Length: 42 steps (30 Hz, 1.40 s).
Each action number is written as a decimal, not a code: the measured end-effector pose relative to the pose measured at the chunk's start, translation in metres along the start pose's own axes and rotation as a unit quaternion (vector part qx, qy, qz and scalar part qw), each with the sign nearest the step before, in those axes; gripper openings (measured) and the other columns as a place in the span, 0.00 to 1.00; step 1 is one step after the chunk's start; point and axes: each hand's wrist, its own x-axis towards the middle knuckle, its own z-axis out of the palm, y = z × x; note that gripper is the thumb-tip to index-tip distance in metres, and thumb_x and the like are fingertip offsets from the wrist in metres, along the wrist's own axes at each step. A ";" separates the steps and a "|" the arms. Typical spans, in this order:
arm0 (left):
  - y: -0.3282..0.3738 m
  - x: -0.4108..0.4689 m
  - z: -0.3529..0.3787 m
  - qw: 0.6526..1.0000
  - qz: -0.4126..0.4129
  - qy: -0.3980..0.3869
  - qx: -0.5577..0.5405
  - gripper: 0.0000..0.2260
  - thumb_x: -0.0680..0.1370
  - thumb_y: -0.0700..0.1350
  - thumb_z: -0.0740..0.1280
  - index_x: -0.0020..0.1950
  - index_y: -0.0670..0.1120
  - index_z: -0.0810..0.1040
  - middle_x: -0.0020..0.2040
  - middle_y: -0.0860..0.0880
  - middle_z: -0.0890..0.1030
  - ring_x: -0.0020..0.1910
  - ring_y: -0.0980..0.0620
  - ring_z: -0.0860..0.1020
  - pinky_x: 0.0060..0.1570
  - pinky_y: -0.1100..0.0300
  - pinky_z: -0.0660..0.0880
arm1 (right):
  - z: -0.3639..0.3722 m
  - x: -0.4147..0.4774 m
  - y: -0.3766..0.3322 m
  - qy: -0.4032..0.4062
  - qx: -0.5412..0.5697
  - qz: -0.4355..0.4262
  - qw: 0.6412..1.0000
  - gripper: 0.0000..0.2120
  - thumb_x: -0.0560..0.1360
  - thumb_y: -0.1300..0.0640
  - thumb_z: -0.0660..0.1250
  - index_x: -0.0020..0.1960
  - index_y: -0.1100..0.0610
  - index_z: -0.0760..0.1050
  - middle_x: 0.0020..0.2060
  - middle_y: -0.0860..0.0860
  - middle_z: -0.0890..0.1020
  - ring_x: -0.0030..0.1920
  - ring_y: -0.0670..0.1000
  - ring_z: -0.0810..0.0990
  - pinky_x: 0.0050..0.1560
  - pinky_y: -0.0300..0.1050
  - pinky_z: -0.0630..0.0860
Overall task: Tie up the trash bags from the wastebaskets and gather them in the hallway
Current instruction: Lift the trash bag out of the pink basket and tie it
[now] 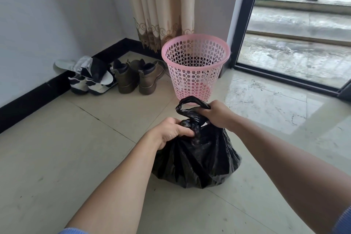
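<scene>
Both hands closed on black trash bag [197, 157]: left hand [171, 131] pinching neck, right hand [218, 114] pulling handle loop, probably tightening knot; pink wastebasket [195, 66] emptied behind.

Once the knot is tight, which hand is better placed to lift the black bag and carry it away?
Probably the right hand: it already grips the twisted loop at the top of the black bag, a ready handle. The left hand pinches the neck lower, beside the knot, so it would need to regrip.
</scene>
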 end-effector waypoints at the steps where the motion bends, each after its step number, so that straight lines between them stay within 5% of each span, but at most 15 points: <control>1: -0.001 0.002 0.000 1.000 -0.012 0.022 -0.006 0.09 0.67 0.36 0.74 0.41 0.42 0.76 0.34 0.43 0.79 0.33 0.45 0.78 0.41 0.53 0.78 | 0.001 -0.001 0.000 0.000 0.045 0.009 0.999 0.18 0.79 0.47 0.65 0.33 0.53 0.71 0.23 0.47 0.74 0.23 0.44 0.72 0.25 0.36 0.67; 5: -0.005 0.013 0.003 0.985 0.009 0.166 0.049 0.08 0.68 0.42 0.68 0.45 0.41 0.78 0.41 0.41 0.82 0.38 0.43 0.80 0.40 0.56 0.75 | 0.001 -0.006 -0.002 -0.032 0.234 0.045 0.971 0.11 0.81 0.51 0.63 0.45 0.57 0.75 0.23 0.46 0.78 0.19 0.41 0.74 0.22 0.31 0.71; 9: -0.004 0.013 0.006 0.964 0.031 0.261 0.039 0.09 0.72 0.42 0.61 0.43 0.42 0.80 0.30 0.47 0.77 0.32 0.44 0.74 0.34 0.58 0.67 | 0.004 -0.005 -0.001 -0.069 0.277 0.073 0.956 0.11 0.82 0.52 0.62 0.48 0.58 0.76 0.31 0.51 0.76 0.27 0.46 0.74 0.29 0.35 0.76; 13: 0.003 0.011 0.003 0.973 -0.008 0.207 -0.104 0.12 0.74 0.35 0.58 0.45 0.40 0.82 0.24 0.45 0.80 0.25 0.48 0.78 0.29 0.62 0.74 | 0.007 -0.003 0.001 -0.081 0.337 0.097 0.933 0.10 0.81 0.53 0.63 0.45 0.58 0.76 0.31 0.52 0.77 0.31 0.49 0.75 0.38 0.43 0.78; 17: 0.005 0.008 -0.010 0.960 -0.060 0.160 -0.222 0.09 0.72 0.35 0.63 0.48 0.37 0.81 0.39 0.39 0.84 0.33 0.42 0.82 0.38 0.47 0.81 | 0.004 -0.001 0.003 -0.076 0.353 0.098 0.927 0.13 0.81 0.52 0.64 0.42 0.59 0.76 0.32 0.53 0.80 0.33 0.51 0.78 0.44 0.47 0.79; 19: 0.004 0.005 -0.015 0.958 -0.066 0.128 -0.246 0.05 0.70 0.34 0.65 0.43 0.38 0.80 0.36 0.41 0.81 0.28 0.44 0.80 0.36 0.50 0.80 | 0.003 0.000 0.004 -0.071 0.363 0.107 0.923 0.12 0.81 0.52 0.64 0.45 0.60 0.76 0.35 0.55 0.80 0.35 0.53 0.79 0.50 0.51 0.80; 24: 0.007 -0.002 -0.016 0.952 -0.016 0.006 -0.306 0.05 0.72 0.38 0.68 0.46 0.39 0.80 0.38 0.42 0.82 0.33 0.46 0.80 0.40 0.53 0.81 | 0.004 -0.003 0.007 -0.048 0.385 0.120 0.914 0.11 0.81 0.54 0.63 0.47 0.60 0.77 0.36 0.55 0.81 0.34 0.52 0.80 0.40 0.45 0.81; 27: 0.006 0.003 -0.011 0.975 0.019 0.061 -0.215 0.21 0.63 0.36 0.75 0.54 0.34 0.79 0.46 0.36 0.83 0.41 0.40 0.82 0.51 0.41 0.80 | 0.003 0.001 0.010 -0.022 0.403 0.130 0.906 0.11 0.81 0.55 0.63 0.52 0.62 0.78 0.41 0.57 0.83 0.39 0.55 0.82 0.51 0.53 0.81; 29: 0.002 0.008 -0.007 0.981 0.038 0.116 -0.152 0.16 0.62 0.34 0.74 0.48 0.34 0.80 0.41 0.37 0.82 0.40 0.41 0.81 0.50 0.42 0.79 | 0.002 0.001 0.012 -0.023 0.404 0.131 0.905 0.10 0.81 0.55 0.63 0.50 0.62 0.79 0.40 0.56 0.84 0.39 0.55 0.83 0.50 0.53 0.82; 32: 0.000 0.011 -0.001 0.982 0.054 0.178 -0.009 0.02 0.67 0.36 0.68 0.38 0.38 0.79 0.33 0.44 0.77 0.33 0.46 0.75 0.36 0.55 0.73 | 0.005 0.001 0.012 -0.043 0.380 0.115 0.917 0.10 0.81 0.54 0.64 0.47 0.60 0.79 0.39 0.55 0.84 0.39 0.54 0.83 0.52 0.51 0.81; 35: -0.003 0.012 0.002 0.958 0.031 0.247 0.145 0.05 0.70 0.38 0.61 0.35 0.43 0.74 0.32 0.47 0.76 0.32 0.45 0.71 0.33 0.58 0.66 | 0.013 0.002 0.013 -0.055 0.344 0.093 0.933 0.11 0.80 0.53 0.65 0.51 0.60 0.80 0.43 0.55 0.85 0.41 0.53 0.83 0.53 0.50 0.81; 38: 0.000 0.015 0.000 0.965 0.008 0.262 -0.029 0.10 0.71 0.34 0.59 0.36 0.43 0.79 0.31 0.45 0.80 0.35 0.45 0.79 0.38 0.57 0.75 | 0.018 0.003 0.011 -0.061 0.347 0.078 0.933 0.12 0.80 0.53 0.65 0.57 0.61 0.79 0.46 0.55 0.85 0.42 0.53 0.83 0.51 0.49 0.82; 42: 0.006 0.014 -0.014 0.943 -0.054 0.201 -0.259 0.05 0.72 0.32 0.63 0.43 0.38 0.78 0.37 0.41 0.79 0.33 0.44 0.78 0.38 0.53 0.77 | 0.017 0.005 0.008 -0.054 0.376 0.072 0.922 0.11 0.80 0.54 0.65 0.58 0.60 0.78 0.45 0.55 0.84 0.42 0.54 0.83 0.50 0.51 0.82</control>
